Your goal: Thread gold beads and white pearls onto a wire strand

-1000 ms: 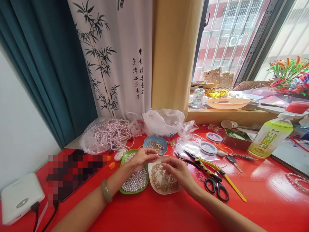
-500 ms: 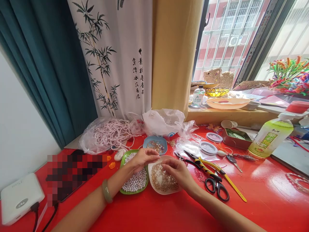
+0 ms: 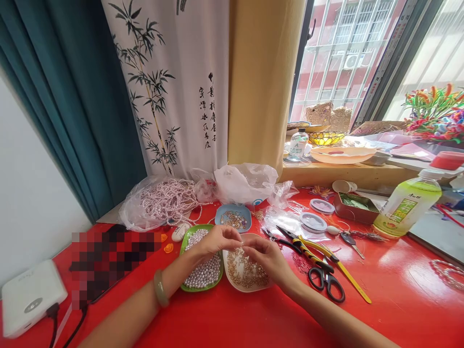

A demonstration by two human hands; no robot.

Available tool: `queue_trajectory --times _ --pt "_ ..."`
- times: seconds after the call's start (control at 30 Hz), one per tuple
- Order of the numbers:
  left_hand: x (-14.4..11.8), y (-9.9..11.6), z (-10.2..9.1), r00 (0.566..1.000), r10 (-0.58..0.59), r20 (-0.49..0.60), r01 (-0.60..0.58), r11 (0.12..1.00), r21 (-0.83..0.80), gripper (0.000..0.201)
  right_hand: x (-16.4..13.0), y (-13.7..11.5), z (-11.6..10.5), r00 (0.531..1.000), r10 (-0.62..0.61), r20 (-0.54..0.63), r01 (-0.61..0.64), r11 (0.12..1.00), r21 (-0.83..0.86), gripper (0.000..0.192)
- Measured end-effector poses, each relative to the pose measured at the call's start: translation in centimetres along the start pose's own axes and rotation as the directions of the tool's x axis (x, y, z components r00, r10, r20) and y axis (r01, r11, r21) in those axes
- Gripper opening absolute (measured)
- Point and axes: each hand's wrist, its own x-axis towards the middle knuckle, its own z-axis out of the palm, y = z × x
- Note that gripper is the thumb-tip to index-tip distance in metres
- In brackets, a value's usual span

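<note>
The left hand (image 3: 223,239) and the right hand (image 3: 261,252) are over the white dish (image 3: 243,289), their tips nearly touching. Each has thumb and fingertips pinched close; I cannot tell if a tiny thing is in there. They may be so near each other because the work is small. Gold beads (image 3: 242,279) lie in the white dish, so dropped ones would likely land back in it. The green dish (image 3: 203,290) of pearly beads sits just left of the white dish, and the blue dish (image 3: 222,210) behind it, maybe for easy reach. Scissors (image 3: 330,286) and yellow pliers (image 3: 306,247) lie to its right. The tabletop (image 3: 224,319) under it is shiny red. Well behind it hang curtains (image 3: 266,87), with a bright window (image 3: 340,63) further right.
</note>
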Motion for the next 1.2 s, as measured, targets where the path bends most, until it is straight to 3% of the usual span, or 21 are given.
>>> queue_trajectory --times 0.07,0.27,0.47,0.63,0.8,0.93,1.1,1.2 --pt "0.0 0.0 0.0 1.000 0.022 0.020 -0.023 0.999 0.041 0.020 0.0 0.0 -0.1 1.000 0.000 0.007 0.000 1.000 -0.010 0.019" --pt "-0.2 0.2 0.4 0.991 0.118 -0.056 -0.108 0.981 0.159 0.018 -0.1 -0.1 -0.3 0.998 -0.031 0.048 0.032 0.999 -0.010 0.021" --pt "-0.8 1.0 1.2 0.988 0.144 -0.063 -0.132 0.977 0.167 0.020 -0.1 -0.4 -0.3 0.991 -0.111 0.071 0.114 0.993 -0.041 0.022" --pt "-0.7 1.4 1.2 0.971 0.161 -0.179 -0.154 0.987 0.054 0.018 0.0 -0.1 -0.4 0.998 -0.060 0.019 0.062 0.989 -0.135 0.020" --pt "-0.4 1.2 0.5 0.947 0.156 -0.280 -0.186 0.979 -0.085 0.022 0.1 -0.4 -0.6 0.999 -0.013 0.039 0.018 0.994 -0.110 0.018" --pt "-0.4 1.1 0.6 0.969 0.108 -0.220 -0.138 0.982 -0.128 0.030 0.1 -0.5 -0.8 0.999 -0.017 0.027 0.018 0.997 -0.070 0.020" --pt "-0.7 1.0 1.8 0.999 0.008 -0.046 -0.017 0.977 -0.211 0.038 0.3 0.1 -1.1 0.976 -0.207 -0.069 0.206 0.978 -0.019 0.018" --pt "-0.9 0.9 2.3 1.000 0.028 0.006 -0.026 0.973 -0.231 0.039 0.4 0.0 -1.3 0.969 -0.212 -0.130 0.216 0.976 0.019 0.018"
